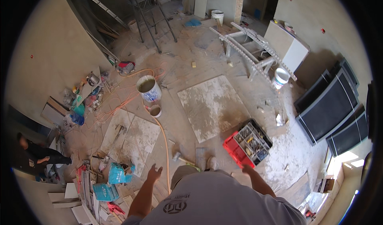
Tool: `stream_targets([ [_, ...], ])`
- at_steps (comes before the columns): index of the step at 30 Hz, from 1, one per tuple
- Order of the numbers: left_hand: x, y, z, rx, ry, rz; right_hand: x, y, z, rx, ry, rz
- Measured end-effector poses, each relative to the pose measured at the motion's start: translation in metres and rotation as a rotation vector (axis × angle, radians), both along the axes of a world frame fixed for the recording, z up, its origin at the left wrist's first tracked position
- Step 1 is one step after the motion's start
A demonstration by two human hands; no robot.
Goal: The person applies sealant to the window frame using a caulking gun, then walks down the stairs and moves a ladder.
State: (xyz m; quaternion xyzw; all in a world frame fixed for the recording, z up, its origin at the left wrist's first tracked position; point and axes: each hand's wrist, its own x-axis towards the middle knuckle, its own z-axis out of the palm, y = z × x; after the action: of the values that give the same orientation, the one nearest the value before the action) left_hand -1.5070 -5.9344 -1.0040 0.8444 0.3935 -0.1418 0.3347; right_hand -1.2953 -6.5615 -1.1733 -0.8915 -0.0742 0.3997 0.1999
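My left hand point(154, 173) hangs in the air with its fingers apart and nothing in it. A hammer point(184, 160) with a pale head lies on the floor to its right. My right hand point(248, 169) is beside the near corner of a toolbox's red lid point(238, 150); whether it touches the lid, and how its fingers are set, I cannot make out. The toolbox point(254, 143) lies open, its grey compartments full of small metal parts and tools. Just beyond it is a large dusty square panel point(213, 105) on the floor.
A big bucket point(149, 89) and a small pot point(155, 111) stand ahead, with an orange hose point(163, 133) running past. Blue bags point(121, 173) and board offcuts lie at left, near another person point(44, 153). A trestle point(251, 51), a white bucket point(281, 77) and dark panels point(329, 105) occupy the right.
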Motion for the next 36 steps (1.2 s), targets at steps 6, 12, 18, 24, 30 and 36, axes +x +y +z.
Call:
stream_targets([
  [6,0.017,0.014,-0.082,-0.194,0.232,-0.068,0.331,0.194,0.202,0.574,-0.397,-0.087],
  [12,0.101,0.063,-0.136,-0.427,0.434,0.015,0.474,0.247,0.164,0.328,-0.401,-0.013],
  [18,0.363,0.236,-0.147,-0.248,0.297,-0.025,0.478,0.237,0.091,-0.212,0.071,0.27],
  [24,0.668,0.427,-0.032,-0.083,-0.207,0.133,0.584,0.32,0.089,-0.099,0.189,-0.034],
  [30,0.805,0.521,-0.032,0.114,-0.114,0.045,0.766,0.415,0.068,-0.061,0.206,0.051],
  [36,0.816,0.498,-0.06,-0.121,0.255,0.073,1.042,0.561,0.038,-0.146,0.071,0.35],
])
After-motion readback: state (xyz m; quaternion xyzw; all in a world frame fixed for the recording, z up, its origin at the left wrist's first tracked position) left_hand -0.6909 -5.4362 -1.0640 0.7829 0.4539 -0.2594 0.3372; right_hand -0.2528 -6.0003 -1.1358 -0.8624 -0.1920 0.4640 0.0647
